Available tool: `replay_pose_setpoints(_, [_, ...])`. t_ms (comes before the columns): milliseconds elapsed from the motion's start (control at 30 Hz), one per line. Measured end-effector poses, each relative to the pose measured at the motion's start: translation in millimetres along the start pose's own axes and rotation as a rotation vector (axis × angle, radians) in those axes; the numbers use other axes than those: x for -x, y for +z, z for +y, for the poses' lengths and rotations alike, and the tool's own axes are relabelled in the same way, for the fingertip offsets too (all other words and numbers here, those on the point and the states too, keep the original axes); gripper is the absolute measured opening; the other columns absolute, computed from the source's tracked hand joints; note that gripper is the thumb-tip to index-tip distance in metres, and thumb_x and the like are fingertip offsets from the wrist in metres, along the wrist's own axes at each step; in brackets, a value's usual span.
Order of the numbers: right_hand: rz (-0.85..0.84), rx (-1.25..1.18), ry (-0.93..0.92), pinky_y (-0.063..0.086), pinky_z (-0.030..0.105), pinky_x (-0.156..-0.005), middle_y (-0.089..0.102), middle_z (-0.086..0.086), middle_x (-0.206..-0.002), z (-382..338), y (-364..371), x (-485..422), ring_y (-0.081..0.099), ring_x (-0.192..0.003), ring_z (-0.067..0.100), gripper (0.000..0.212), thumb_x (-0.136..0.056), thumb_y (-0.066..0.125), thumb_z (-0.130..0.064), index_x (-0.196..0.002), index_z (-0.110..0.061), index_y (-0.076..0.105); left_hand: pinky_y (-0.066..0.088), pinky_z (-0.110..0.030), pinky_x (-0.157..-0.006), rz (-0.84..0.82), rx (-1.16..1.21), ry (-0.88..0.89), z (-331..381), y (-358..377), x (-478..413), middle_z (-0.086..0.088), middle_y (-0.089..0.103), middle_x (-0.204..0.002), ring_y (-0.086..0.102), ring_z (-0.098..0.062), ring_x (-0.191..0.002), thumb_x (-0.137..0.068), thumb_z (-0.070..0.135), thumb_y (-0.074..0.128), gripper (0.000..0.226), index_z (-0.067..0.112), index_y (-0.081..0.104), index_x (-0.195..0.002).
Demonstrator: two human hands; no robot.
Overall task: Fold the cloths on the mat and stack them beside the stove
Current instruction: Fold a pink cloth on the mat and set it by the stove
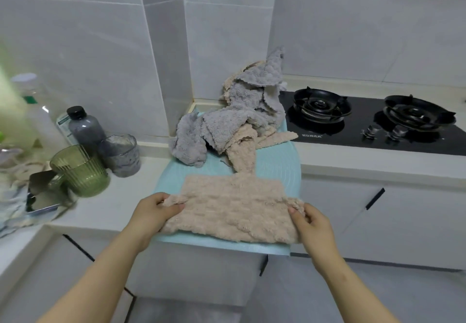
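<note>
Pinching beige cloth [233, 209] side edges, both hands, mat [277, 169] front, pile [227, 121] seemingly behind

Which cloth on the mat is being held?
The beige cloth spread flat at the near edge of the mat, pinched by left hand and right hand; the rest lie crumpled in a heap behind.
</note>
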State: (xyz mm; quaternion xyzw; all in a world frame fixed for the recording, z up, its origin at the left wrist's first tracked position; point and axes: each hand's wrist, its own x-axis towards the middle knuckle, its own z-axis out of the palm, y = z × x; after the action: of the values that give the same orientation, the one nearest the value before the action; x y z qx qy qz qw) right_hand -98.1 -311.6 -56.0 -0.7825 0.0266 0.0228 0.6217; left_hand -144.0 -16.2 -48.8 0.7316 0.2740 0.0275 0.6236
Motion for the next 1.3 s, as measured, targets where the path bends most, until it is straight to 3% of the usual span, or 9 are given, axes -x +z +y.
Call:
replay_pose_setpoints(200, [-0.046,0.024,0.004,0.037,0.03,-0.062,0.056,0.008,-0.069,15.9,-11.8,19.6,0.049,-0.066,0.017,0.022,-0.09,0.059,-0.018,-0.079,0.001,0.061,0.02,-0.024,-0.049,0.074,-0.085,0.069,-13.2,2.0,35.6,0.003,0.02,-0.057,0.019,-0.014,-0.052,-0.085,0.015,0.067,0.047,0.017,0.027,-0.061])
replay_pose_setpoints(400, [-0.03,0.028,-0.005,0.041,0.031,-0.065,0.059,0.016,-0.071,15.8,-9.3,16.1,0.052,-0.069,0.018,0.022,-0.091,0.057,-0.018,-0.081,0.0,0.063,0.036,-0.026,-0.055,0.105,-0.091,0.062,-12.5,1.1,36.1,-0.007,0.049,-0.063,0.043,-0.019,-0.056,-0.092,0.019,0.057,0.024,0.004,0.057,-0.072])
replay_pose_setpoints(500, [0.007,0.062,0.003,0.036,0.03,-0.062,0.05,0.012,-0.065,14.1,-5.9,2.8,0.046,-0.065,0.019,0.03,-0.091,0.057,-0.021,-0.076,0.005,0.055,0.026,-0.029,-0.056,0.113,-0.138,0.1,-7.4,2.3,22.0,-0.01,0.039,-0.065,0.035,-0.018,-0.058,-0.092,0.021,0.056,0.029,0.009,0.045,-0.068])
replay_pose_setpoints(600, [0.054,0.116,0.016,0.033,0.029,-0.057,0.047,0.002,-0.06,13.3,-2.7,-10.6,0.042,-0.06,0.016,0.03,-0.091,0.057,-0.02,-0.065,-0.005,0.052,0.021,-0.029,-0.053,0.086,-0.175,0.091,-4.4,5.3,1.9,-0.004,0.031,-0.059,0.027,-0.017,-0.054,-0.09,0.02,0.059,0.035,0.015,0.034,-0.065])
replay_pose_setpoints(800, [0.109,0.192,0.057,0.033,0.026,-0.054,0.05,-0.002,-0.058,13.9,6.1,-33.7,0.043,-0.056,0.013,0.029,-0.091,0.057,-0.019,-0.062,-0.015,0.052,0.02,-0.028,-0.049,0.048,-0.238,0.036,-6.3,12.6,-37.8,0.0,0.033,-0.054,0.028,-0.017,-0.05,-0.087,0.02,0.062,0.041,0.018,0.03,-0.062])
replay_pose_setpoints(933, [0.122,0.231,0.092,0.037,0.026,-0.056,0.057,0.004,-0.067,11.9,11.5,-47.5,0.049,-0.062,0.015,0.022,-0.091,0.055,-0.019,-0.074,-0.006,0.06,0.02,-0.03,-0.051,0.039,-0.297,0.039,-4.4,16.4,-56.4,-0.001,0.034,-0.056,0.03,-0.018,-0.051,-0.087,0.021,0.063,0.041,0.017,0.031,-0.061])
replay_pose_setpoints(1033, [0.138,0.279,0.128,0.032,0.028,-0.053,0.047,0.003,-0.059,17.9,15.4,-53.8,0.041,-0.056,0.016,0.029,-0.09,0.055,-0.017,-0.064,-0.005,0.05,0.02,-0.031,-0.052,0.065,-0.44,0.06,-7.2,19.3,-65.1,0.002,0.033,-0.056,0.03,-0.016,-0.053,-0.086,0.022,0.063,0.043,0.017,0.03,-0.06])
replay_pose_setpoints(1167, [0.16,0.323,0.18,0.03,0.03,-0.052,0.042,0.002,-0.055,24.0,20.7,-57.2,0.037,-0.054,0.016,0.032,-0.087,0.057,-0.014,-0.06,-0.011,0.04,0.034,-0.027,-0.056,0.095,-0.576,0.089,-9.2,21.9,-68.4,0.001,0.053,-0.071,0.049,-0.016,-0.062,-0.086,0.027,0.063,0.02,0.022,0.049,-0.072])
replay_pose_setpoints(1300, [0.1,0.36,0.216,0.037,0.029,-0.054,0.055,0.005,-0.067,26.0,24.4,-56.7,0.048,-0.06,0.017,0.014,-0.086,0.059,-0.014,-0.076,-0.006,0.054,0.041,-0.028,-0.063,0.091,-0.637,0.073,-13.5,25.2,-71.3,-0.007,0.059,-0.099,0.058,-0.023,-0.076,-0.084,0.03,0.063,0.011,0.024,0.055,-0.089])
